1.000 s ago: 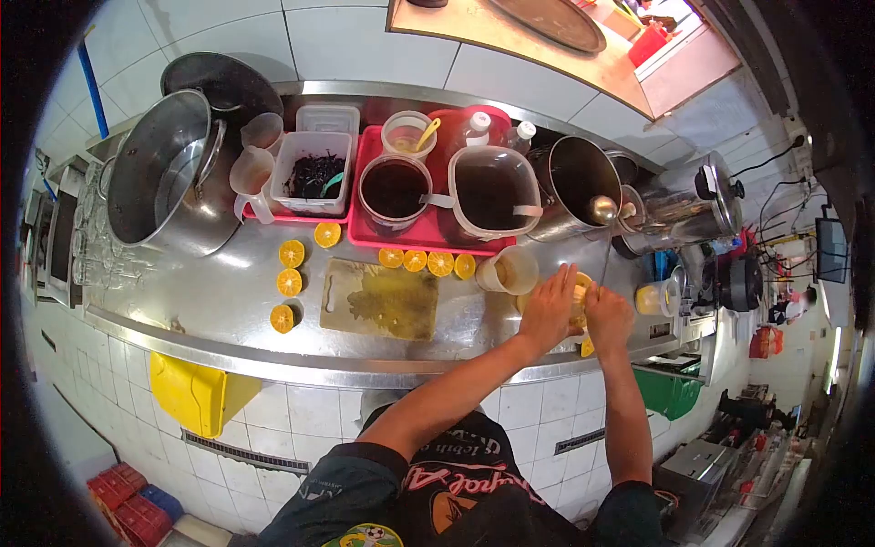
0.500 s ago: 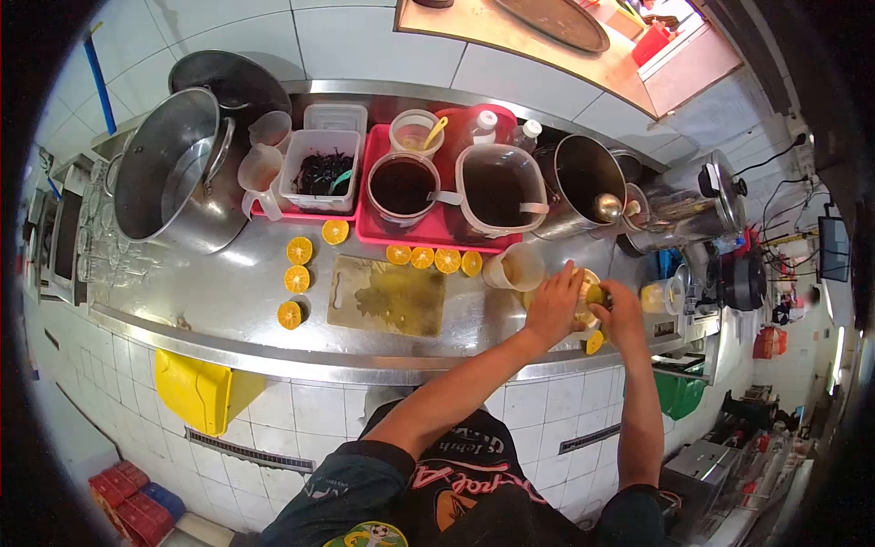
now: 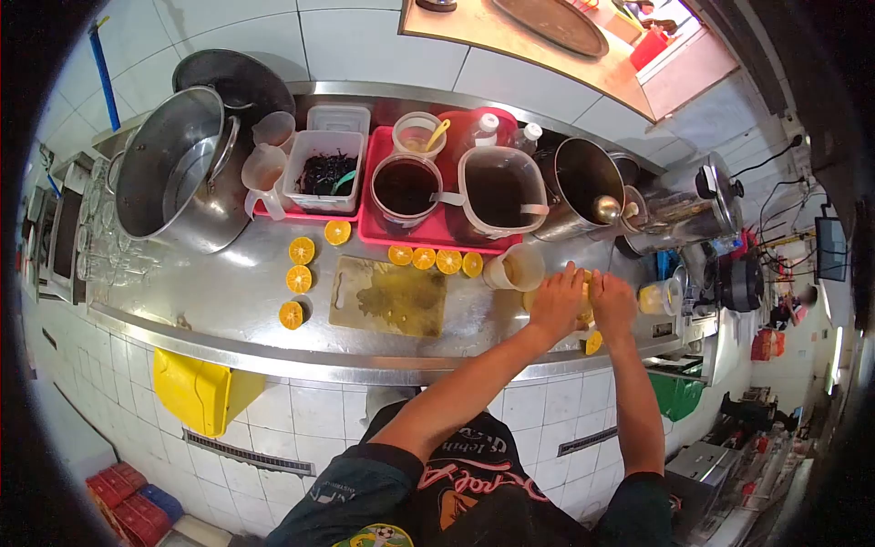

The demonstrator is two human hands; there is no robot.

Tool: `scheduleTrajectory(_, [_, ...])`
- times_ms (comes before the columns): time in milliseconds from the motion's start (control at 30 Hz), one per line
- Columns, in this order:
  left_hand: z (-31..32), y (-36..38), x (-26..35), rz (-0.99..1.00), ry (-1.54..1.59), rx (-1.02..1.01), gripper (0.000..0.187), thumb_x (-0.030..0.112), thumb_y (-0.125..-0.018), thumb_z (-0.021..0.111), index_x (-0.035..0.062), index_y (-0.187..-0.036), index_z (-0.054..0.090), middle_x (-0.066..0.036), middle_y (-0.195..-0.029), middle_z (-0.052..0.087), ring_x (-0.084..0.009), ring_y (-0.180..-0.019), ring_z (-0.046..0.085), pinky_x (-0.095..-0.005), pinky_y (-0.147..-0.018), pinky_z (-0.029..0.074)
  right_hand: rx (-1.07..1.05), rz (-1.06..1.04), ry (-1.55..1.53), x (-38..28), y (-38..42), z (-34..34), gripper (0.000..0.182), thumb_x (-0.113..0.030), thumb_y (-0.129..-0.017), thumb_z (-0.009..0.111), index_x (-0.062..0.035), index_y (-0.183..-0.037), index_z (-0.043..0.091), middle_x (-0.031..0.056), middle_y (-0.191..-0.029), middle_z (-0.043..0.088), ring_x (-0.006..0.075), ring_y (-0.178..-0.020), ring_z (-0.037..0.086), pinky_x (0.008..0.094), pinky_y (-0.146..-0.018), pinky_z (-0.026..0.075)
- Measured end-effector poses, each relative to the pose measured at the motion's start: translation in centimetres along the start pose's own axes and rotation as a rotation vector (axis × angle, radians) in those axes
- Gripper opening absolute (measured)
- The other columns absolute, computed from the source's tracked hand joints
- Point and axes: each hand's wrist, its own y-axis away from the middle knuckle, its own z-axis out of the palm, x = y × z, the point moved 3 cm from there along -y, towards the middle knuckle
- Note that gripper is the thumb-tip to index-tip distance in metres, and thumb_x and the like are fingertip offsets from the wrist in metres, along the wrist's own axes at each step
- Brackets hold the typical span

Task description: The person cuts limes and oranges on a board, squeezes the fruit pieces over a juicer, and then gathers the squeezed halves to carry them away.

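Note:
My left hand grips a yellowish round citrus juicer, mostly hidden under both hands. Pressed down beside it, my right hand is closed over an orange half, which its fingers cover. Just left of my hands, a translucent measuring jug leans on the counter with a little liquid inside. An orange half lies near the counter edge below my hands. A stained cutting board sits further left, with a row of cut orange halves above it and several more to its left.
Pink trays along the back bear tubs of dark liquid. A large steel pot stands left, near upturned glasses. Another pot with a ladle and a steel dispenser stand right. A yellow bin is below the counter.
My right hand has turned over and pressed down, so the greenish orange half in it is now covered. My left hand has stayed almost in place.

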Motion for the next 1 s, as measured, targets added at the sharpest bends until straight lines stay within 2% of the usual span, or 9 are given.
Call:
scheduleTrajectory(67, [0.1,0.0,0.0,-0.005,0.018,-0.010,0.099,0.034,-0.052,0.090,-0.0015,-0.131,0.042,-0.020,-0.135,0.041,-0.0346,-0.113,0.053,-0.0418,-0.096,0.043,0.077,0.024,-0.030,0.0,0.1,-0.3,0.025,-0.025,-0.095,0.052,-0.0027,-0.084,0.058,0.0182,-0.076,0.061,0.0383,-0.072,0.061,0.0461,-0.063,0.048])
scheduleTrajectory(133, [0.2,0.2,0.0,-0.016,0.028,-0.027,0.098,0.034,-0.052,0.089,-0.0012,-0.131,0.042,-0.020,-0.135,0.041,-0.0346,-0.113,0.053,-0.0419,-0.097,0.042,0.046,0.109,-0.400,0.3,-0.2,-0.1,0.019,-0.021,-0.093,0.057,-0.0020,-0.091,0.058,0.0175,-0.087,0.063,0.0363,-0.077,0.061,0.0421,-0.065,0.049])
scheduleTrajectory(333, [0.4,0.3,-0.3,-0.002,0.014,-0.009,0.101,0.034,-0.054,0.089,0.0003,-0.136,0.039,-0.020,-0.139,0.039,-0.0346,-0.116,0.052,-0.0421,-0.098,0.041,-0.315,-0.133,-0.564,0.6,-0.9,-3.5,0.022,-0.013,-0.079,0.073,-0.0017,-0.093,0.059,0.0191,-0.086,0.063,0.0318,-0.076,0.063,0.0393,-0.066,0.049])
scheduleTrajectory(467, [0.3,0.3,-0.3,-0.001,0.037,-0.007,0.103,0.035,-0.053,0.089,-0.0002,-0.136,0.040,-0.019,-0.139,0.040,-0.0344,-0.116,0.052,-0.0420,-0.099,0.041,-0.293,-0.128,-0.556,0.7,-1.1,-2.7,0.026,-0.015,-0.076,0.077,-0.0007,-0.091,0.060,0.0151,-0.074,0.062,0.0274,-0.066,0.062,0.0359,-0.062,0.048])
scheduleTrajectory(567, [0.1,0.3,-0.2,-0.001,0.044,0.005,0.103,0.034,-0.051,0.090,-0.0002,-0.135,0.041,-0.019,-0.138,0.040,-0.0342,-0.116,0.052,-0.0420,-0.098,0.041,-0.250,-0.017,-0.550,0.6,-1.4,-1.7,0.026,-0.019,-0.079,0.075,-0.0009,-0.088,0.059,0.0154,-0.073,0.063,0.0297,-0.066,0.063,0.0374,-0.060,0.049])
scheduleTrajectory(667, [0.0,0.3,-0.2,0.008,0.058,0.035,0.102,0.033,-0.049,0.091,-0.0002,-0.133,0.042,-0.019,-0.136,0.042,-0.0342,-0.113,0.053,-0.0419,-0.097,0.042,-0.149,0.028,-0.185,1.0,-1.3,0.1,0.025,-0.025,-0.086,0.068,-0.0021,-0.085,0.059,0.0164,-0.072,0.063,0.0336,-0.069,0.064,0.0409,-0.059,0.048])
scheduleTrajectory(833, [0.1,0.0,-0.3,-0.007,0.086,-0.040,0.103,0.033,-0.048,0.091,0.0001,-0.133,0.042,-0.021,-0.135,0.044,-0.0320,-0.112,0.054,-0.0405,-0.098,0.042,-0.034,-0.145,0.169,1.9,0.8,1.6,0.035,-0.030,-0.096,0.051,-0.0011,-0.079,0.060,0.0192,-0.068,0.062,0.0415,-0.065,0.061,0.0495,-0.057,0.046])
scheduleTrajectory(967, [0.1,0.1,-0.5,0.009,0.092,0.012,0.100,0.033,-0.050,0.089,-0.0002,-0.133,0.042,-0.020,-0.134,0.043,-0.0339,-0.111,0.054,-0.0413,-0.095,0.043,-0.168,-0.101,0.080,3.2,5.0,1.3,0.033,-0.030,-0.097,0.050,-0.0025,-0.083,0.062,0.0147,-0.072,0.064,0.0369,-0.066,0.061,0.0432,-0.055,0.048])
scheduleTrajectory(1000, [0.0,0.2,-0.5,0.026,0.090,0.046,0.099,0.032,-0.052,0.089,-0.0004,-0.132,0.042,-0.020,-0.132,0.043,-0.0357,-0.109,0.054,-0.0422,-0.092,0.044,-0.136,0.112,-0.143,4.2,6.3,1.7,0.036,-0.031,-0.099,0.047,-0.0021,-0.084,0.062,0.0123,-0.069,0.061,0.0320,-0.062,0.060,0.0411,-0.053,0.045])
